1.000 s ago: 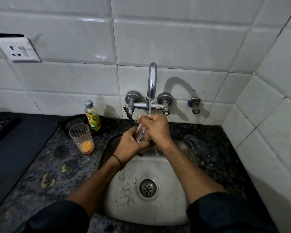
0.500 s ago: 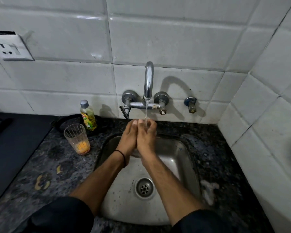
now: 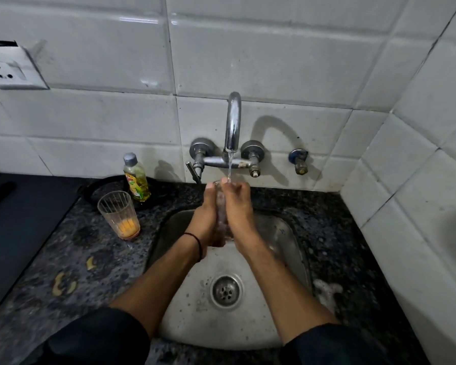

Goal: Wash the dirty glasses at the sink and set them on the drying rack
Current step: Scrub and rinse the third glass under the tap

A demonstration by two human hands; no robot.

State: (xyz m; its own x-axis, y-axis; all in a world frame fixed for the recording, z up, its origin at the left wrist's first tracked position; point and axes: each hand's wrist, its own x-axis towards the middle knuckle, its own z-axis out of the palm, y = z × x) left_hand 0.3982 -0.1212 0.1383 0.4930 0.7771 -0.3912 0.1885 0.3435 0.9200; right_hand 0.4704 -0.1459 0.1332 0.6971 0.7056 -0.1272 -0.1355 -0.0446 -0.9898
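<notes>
- The step in hand looks like rinsing: a clear glass (image 3: pixel 221 206) is held upright under the running tap (image 3: pixel 233 122), and the thin stream of water (image 3: pixel 229 167) falls at its rim.
- The glass is above the back half of the sink (image 3: pixel 287 233), pressed between both palms, so only a narrow strip of it shows.
- The left hand (image 3: pixel 204 219) lies flat against the glass's left side, fingers straight and pointing toward the wall; its grip is pressed on the glass, not curled round it.
- The right hand (image 3: pixel 238 209) covers the right side, fingers bent over near the rim; its grip is also closed on the glass.
- Both forearms reach forward from dark sleeves and meet at the wrists over the basin.
- A second glass (image 3: pixel 119 214) with orange dregs stands on the tabletop (image 3: pixel 63 259) left of the sink, just in front of a small bottle (image 3: pixel 136 177); it is not yet washed.
- No drying rack is in view, so the next move likely calls for lifting the wet glass clear of the water with a firm hold and turning to find the rack.
- Wet glass is slippery; a one-handed carry could let it slide.
</notes>
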